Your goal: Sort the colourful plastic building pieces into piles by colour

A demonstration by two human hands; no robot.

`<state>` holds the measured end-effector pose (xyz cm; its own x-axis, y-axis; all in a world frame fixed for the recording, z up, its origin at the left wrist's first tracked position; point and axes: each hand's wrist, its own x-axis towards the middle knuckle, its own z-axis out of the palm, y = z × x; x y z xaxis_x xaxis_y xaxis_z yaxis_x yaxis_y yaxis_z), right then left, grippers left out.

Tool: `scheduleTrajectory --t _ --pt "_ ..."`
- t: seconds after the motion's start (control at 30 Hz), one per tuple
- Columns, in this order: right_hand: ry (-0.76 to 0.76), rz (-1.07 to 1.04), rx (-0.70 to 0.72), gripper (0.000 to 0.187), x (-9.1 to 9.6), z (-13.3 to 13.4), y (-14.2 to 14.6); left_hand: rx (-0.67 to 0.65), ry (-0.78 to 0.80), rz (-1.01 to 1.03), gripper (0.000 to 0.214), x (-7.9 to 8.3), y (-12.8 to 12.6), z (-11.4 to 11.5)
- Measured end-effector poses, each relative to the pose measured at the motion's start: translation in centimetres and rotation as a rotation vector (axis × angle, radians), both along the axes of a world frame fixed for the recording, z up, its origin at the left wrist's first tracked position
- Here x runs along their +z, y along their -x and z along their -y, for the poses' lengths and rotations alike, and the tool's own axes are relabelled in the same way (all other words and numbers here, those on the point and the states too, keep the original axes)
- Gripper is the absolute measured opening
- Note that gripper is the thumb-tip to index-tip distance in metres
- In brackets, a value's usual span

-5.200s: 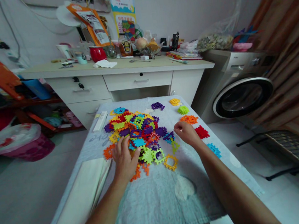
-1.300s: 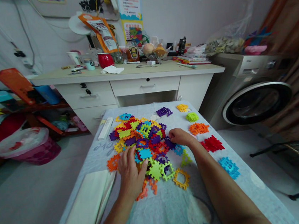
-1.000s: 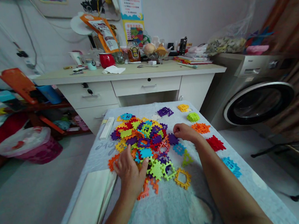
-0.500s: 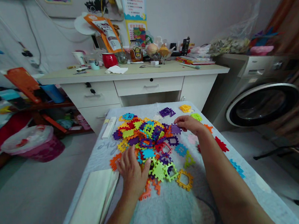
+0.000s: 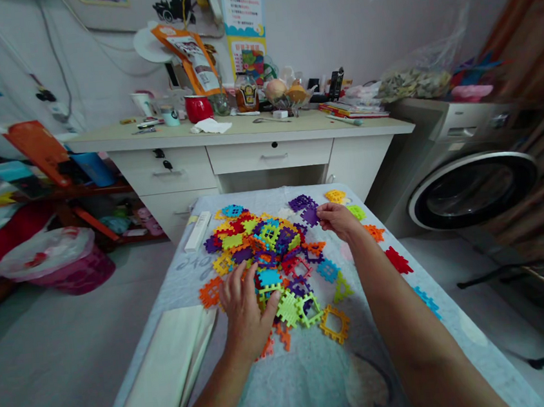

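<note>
Between the thumb and fingers of my right hand [image 5: 336,217] is a purple interlocking plastic tile [image 5: 310,216], close to other purple tiles [image 5: 301,201] at the far side of the table. My left hand [image 5: 247,310], fingers apart, rests at the near left edge of a heaped pile of colourful tiles [image 5: 270,235]. Close by its thumb lie a light green tile [image 5: 289,308] and a green frame tile [image 5: 309,309]. An orange tile [image 5: 210,292] is left of that hand. Right of the pile are a blue tile [image 5: 328,271] and a yellow frame tile [image 5: 334,324].
Along the right side lie orange [image 5: 375,232], red [image 5: 398,260] and blue tiles [image 5: 427,302]. A white box [image 5: 198,232] and a folded cream cloth [image 5: 163,370] lie on the left. Beyond stands a cluttered white desk [image 5: 267,158], with a washing machine [image 5: 467,170] to the right.
My right hand has moved the purple tile away from me and slightly left, off the pile's right edge toward the other purple tiles. My left hand has shifted slightly right.
</note>
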<state>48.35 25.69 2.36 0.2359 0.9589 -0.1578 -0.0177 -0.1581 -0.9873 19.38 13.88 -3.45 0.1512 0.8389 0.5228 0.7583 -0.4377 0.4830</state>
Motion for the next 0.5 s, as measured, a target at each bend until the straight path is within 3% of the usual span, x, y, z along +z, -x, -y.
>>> scheduleTrajectory --t 0.13,0.3,0.5 --pt "0.131 0.028 -0.205 0.017 -2.4 -3.5 -0.2 0.010 -0.001 -0.003 0.056 -0.2 0.1 -0.1" --pt "0.104 0.022 -0.318 0.019 -3.2 -6.3 0.4 0.014 0.005 -0.009 0.055 -0.2 0.0 -0.1" --pt "0.022 0.057 -0.337 0.017 -3.5 -5.2 0.7 0.012 0.007 -0.009 0.055 -0.3 0.1 0.0"
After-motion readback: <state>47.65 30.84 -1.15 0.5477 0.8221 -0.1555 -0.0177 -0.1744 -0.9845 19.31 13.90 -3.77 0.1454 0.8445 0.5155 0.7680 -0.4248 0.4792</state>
